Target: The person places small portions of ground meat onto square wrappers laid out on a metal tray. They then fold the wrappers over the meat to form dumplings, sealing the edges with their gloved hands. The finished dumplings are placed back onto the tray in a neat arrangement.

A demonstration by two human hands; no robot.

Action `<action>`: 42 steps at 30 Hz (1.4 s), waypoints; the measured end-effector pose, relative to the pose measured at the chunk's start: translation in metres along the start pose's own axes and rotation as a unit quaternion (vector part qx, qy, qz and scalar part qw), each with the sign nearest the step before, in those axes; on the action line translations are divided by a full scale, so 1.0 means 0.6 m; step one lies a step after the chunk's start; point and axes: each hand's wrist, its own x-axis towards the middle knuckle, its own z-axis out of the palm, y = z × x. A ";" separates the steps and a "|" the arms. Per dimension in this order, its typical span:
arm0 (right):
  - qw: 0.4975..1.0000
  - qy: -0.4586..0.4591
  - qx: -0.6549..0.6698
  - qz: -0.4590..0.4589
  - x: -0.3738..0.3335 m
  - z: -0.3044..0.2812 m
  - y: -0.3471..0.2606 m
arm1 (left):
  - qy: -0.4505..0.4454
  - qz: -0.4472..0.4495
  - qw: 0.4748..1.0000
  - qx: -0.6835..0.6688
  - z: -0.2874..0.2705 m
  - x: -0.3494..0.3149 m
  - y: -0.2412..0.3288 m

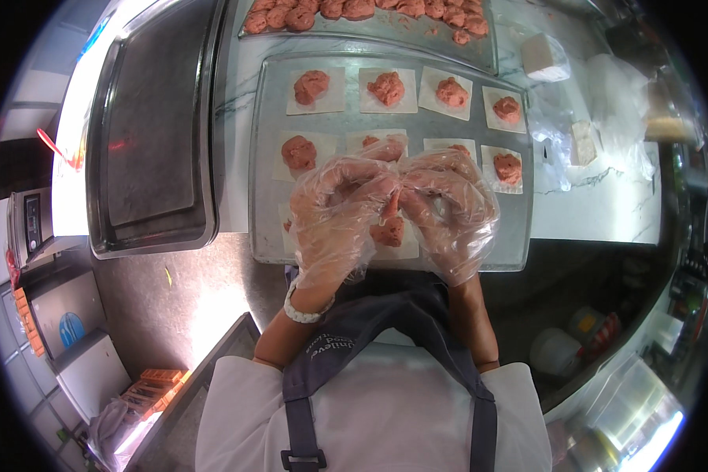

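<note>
My left hand [344, 206] and my right hand [450, 206], both in clear plastic gloves, meet over the middle of a metal tray [275, 236]. Their fingers are curled and pinched together at the fingertips. Whatever is between them is too small or hidden to name. On the tray, pinkish-red soft lumps [386, 89] sit in rows on white paper squares [303, 106]. One lump [387, 232] lies on its paper just below my fingers, and my gloves partly cover others in the middle row. Whether the lumps are dough or minced meat, I cannot tell.
A second tray [338, 43] with many similar lumps lies beyond. To the left stands an empty dark baking tray [153, 134]. On the right of the marble counter [590, 224] are a white block [545, 57] and crumpled clear plastic bags [617, 110].
</note>
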 end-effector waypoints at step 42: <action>0.993 0.022 -0.019 0.118 -0.023 0.016 0.007 | -0.044 -0.132 0.919 -0.370 0.010 0.003 -0.028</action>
